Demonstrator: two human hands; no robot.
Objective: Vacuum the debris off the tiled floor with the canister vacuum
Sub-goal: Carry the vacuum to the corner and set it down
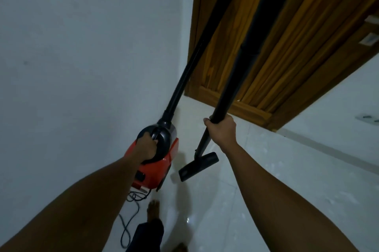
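Note:
My left hand (146,147) grips the black carry handle of the red canister vacuum (159,171), which hangs off the floor beside the white wall. A black ribbed hose (188,71) runs up from the canister out of the top of the view. My right hand (222,128) grips the black wand (235,79), held upright. The flat black floor nozzle (198,166) at the wand's lower end hovers over the pale tiled floor (276,180), which shows faint whitish specks.
A brown wooden door (256,46) in its frame stands ahead to the right. The vacuum's dark cord (131,217) lies looped on the floor by my bare foot (153,209). A wall socket (368,119) sits low on the right wall.

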